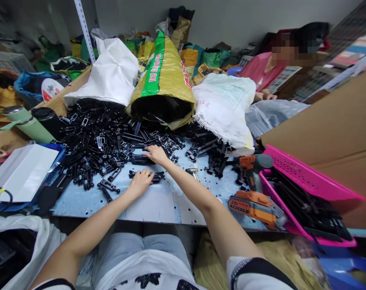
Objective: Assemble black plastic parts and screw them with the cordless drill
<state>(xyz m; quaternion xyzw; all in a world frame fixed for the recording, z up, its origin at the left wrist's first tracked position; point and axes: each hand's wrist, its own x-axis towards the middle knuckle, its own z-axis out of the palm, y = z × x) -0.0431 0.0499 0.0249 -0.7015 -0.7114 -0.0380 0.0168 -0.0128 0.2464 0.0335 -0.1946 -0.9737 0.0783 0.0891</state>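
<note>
My left hand [141, 182] is closed over a long black plastic part [157, 177] lying flat near the front of the light blue table. Just beyond it, my right hand [157, 154] stretches across a short row of similar black plastic bars [140, 160]. Its fingers are apart at the row's right end, and its fingertips are at the parts' edge. Loose black link-shaped pieces [109, 185] lie to the left of my left hand. Small silvery pins or screws [175, 143] are scattered beyond my right hand. A small metal tool bit [192, 171] lies to the right.
Black parts [92, 137] are heaped below a white sack [113, 72], a yellow-green sack [167, 76] and another white sack [222, 108]. An orange cordless drill [252, 201] stands beside a pink basket [310, 177]. Green bottle [28, 125] at left; a co-worker [267, 72] sits far right.
</note>
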